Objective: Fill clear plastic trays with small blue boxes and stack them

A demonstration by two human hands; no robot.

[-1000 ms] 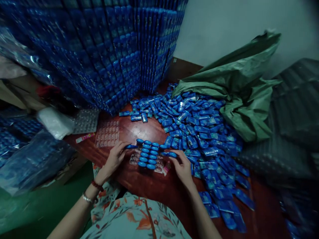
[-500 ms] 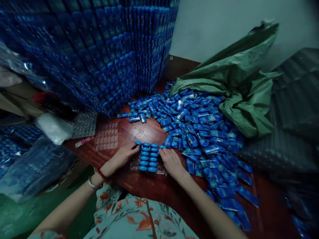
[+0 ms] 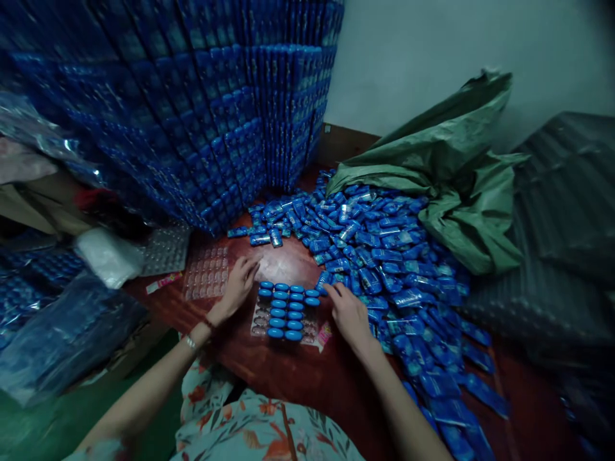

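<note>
A clear plastic tray with moulded pockets (image 3: 260,322) lies on the table before me. Glossy blue oval packs (image 3: 281,305) fill its two middle columns, and a few more sit at both sides of the far end. My left hand (image 3: 240,282) is just beyond the tray's far left corner, fingers stretched out and nothing visible in them. To the right, my right hand (image 3: 350,315) has its fingers apart, with the fingertips close to a loose blue packet (image 3: 323,280); whether they touch it I cannot tell. A pink and white strip (image 3: 325,337) shows at the tray's near right corner.
Loose blue packets (image 3: 384,256) are heaped on the reddish table (image 3: 307,378) to the right, under a green sack (image 3: 461,186). Tall stacks of filled blue trays (image 3: 216,128) rise behind. Another clear tray (image 3: 206,274) and a pink strip (image 3: 164,282) lie left.
Both hands have left the tray's far end, the left one moving up and left, the right one rightward. More blue packs now show at the far end's sides. The view has shifted slightly.
</note>
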